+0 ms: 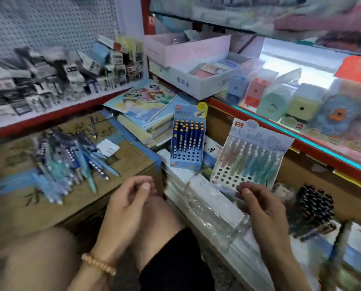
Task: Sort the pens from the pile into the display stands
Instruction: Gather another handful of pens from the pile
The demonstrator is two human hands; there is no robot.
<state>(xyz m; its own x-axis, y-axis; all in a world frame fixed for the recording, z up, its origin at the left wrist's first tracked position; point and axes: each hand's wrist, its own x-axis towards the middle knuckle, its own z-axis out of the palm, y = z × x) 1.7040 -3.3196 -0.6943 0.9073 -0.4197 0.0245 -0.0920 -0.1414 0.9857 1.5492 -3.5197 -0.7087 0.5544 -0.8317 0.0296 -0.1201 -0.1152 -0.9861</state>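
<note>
A pile of blue and dark-blue pens (68,164) lies on a cardboard box at the left. A blue display stand (187,141) leans upright in the middle, its upper rows filled with dark-blue pens. To its right a pale stand (249,158) holds pastel pens and has empty holes at its lower left. My right hand (259,204) is just below that stand and pinches a pale pen (224,188), which is blurred. My left hand (131,198) hovers over my knee with loosely curled fingers, and nothing shows in it.
Stacked notebooks (146,114) lie behind the blue stand. Plastic-wrapped packs (207,208) are under my right hand. A rack of black pens (314,204) stands to the right. A red-edged glass shelf (301,143) with pencil sharpeners runs along the right side.
</note>
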